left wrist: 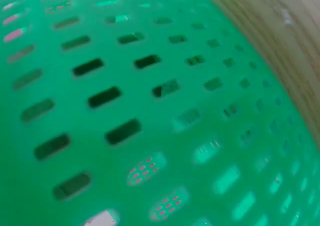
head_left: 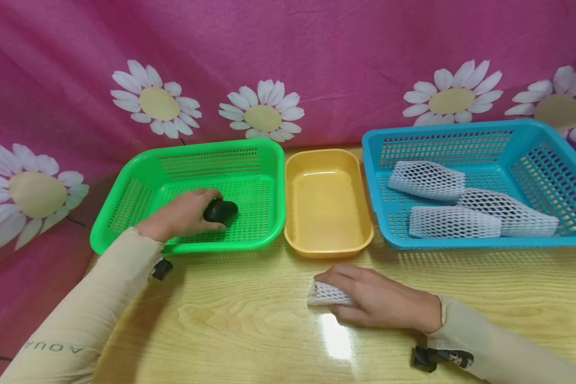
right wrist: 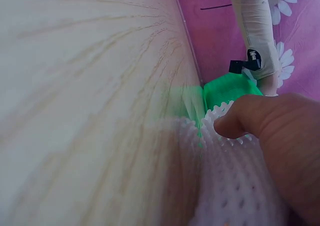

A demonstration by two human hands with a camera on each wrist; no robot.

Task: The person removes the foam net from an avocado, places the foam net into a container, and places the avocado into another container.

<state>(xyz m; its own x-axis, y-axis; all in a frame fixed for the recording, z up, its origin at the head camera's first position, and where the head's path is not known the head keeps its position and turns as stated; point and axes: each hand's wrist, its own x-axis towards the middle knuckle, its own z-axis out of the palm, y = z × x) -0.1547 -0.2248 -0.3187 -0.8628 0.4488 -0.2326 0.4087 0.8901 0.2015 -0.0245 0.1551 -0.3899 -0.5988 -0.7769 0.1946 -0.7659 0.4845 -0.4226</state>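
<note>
In the head view my left hand (head_left: 192, 213) reaches into the green basket (head_left: 282, 202) on the left. Its fingers and thumb grip a smooth, nearly black rounded object (head_left: 222, 212) just over the basket floor; its exact kind does not show. The left wrist view is filled by the slotted wall of that basket (left wrist: 165, 65). My right hand (head_left: 372, 298) holds a white foam net sleeve (head_left: 328, 294) low over the table, front of centre. In the right wrist view the thumb (right wrist: 240, 116) presses on the sleeve (right wrist: 235, 181) near its toothed open edge.
A yellow tray (head_left: 328, 252) stands between the green basket and a blue basket (head_left: 384, 234). Several white foam net sleeves (head_left: 456, 221) lie inside the blue one. All stand on a wood-grain table (head_left: 230, 320), before a pink flowered cloth (head_left: 336, 64).
</note>
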